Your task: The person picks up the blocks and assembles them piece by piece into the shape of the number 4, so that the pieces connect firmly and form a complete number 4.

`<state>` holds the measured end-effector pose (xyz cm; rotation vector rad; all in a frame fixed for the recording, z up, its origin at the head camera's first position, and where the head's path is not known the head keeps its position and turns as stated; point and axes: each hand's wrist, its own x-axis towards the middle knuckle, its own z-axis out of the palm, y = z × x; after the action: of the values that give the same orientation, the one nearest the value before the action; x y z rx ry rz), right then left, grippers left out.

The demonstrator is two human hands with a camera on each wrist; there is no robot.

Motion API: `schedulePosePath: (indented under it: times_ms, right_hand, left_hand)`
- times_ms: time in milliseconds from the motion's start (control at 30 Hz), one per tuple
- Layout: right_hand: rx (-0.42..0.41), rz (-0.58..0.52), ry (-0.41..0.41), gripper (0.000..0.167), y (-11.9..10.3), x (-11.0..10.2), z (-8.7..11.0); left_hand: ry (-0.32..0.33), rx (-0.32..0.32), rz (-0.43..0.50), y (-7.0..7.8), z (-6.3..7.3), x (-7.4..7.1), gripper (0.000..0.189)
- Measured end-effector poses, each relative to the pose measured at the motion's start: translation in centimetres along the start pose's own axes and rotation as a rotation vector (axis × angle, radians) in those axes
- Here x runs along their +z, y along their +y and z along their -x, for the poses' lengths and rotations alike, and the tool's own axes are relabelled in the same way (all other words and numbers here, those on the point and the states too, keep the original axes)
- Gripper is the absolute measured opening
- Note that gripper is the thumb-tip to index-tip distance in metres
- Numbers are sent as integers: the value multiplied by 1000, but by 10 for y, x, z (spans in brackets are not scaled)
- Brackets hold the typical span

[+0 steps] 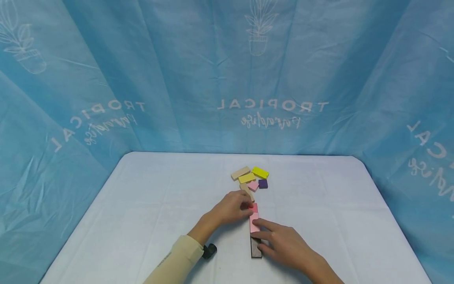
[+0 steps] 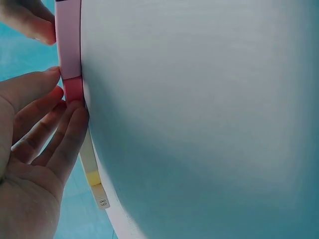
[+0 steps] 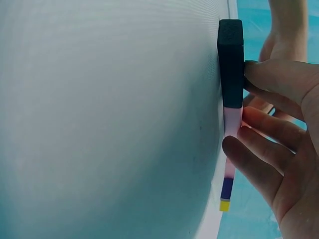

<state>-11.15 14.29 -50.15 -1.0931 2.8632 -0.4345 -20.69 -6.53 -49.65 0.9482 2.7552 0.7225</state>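
Note:
A row of blocks runs lengthwise on the table: a black block (image 1: 255, 251) nearest, a light pink block (image 1: 253, 225) in the middle, a small red block (image 1: 255, 207) farthest. End to end, they meet closely. My left hand (image 1: 230, 208) pinches the red block, its thumb near the seam with the pink one and its fingers at the far end, as the left wrist view shows. From the right, my right hand (image 1: 285, 241) rests its extended fingers along the pink block, with its thumb against the black block (image 3: 231, 64).
Just beyond the row lie a beige block (image 1: 244, 187), a pink piece (image 1: 253, 185), a dark purple block (image 1: 263, 184), two yellow blocks (image 1: 260, 172) and another beige block (image 1: 240, 173). The white table (image 1: 170, 189) is enclosed by blue printed cloth (image 1: 198, 79).

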Motion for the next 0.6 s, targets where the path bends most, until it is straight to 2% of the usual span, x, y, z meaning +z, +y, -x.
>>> schedulePosePath:
  times_ms: [600]
  right_hand:
    - [-7, -2, 18, 32, 0, 1, 0]
  left_hand:
    - [5, -2, -32, 3, 1, 0, 16]
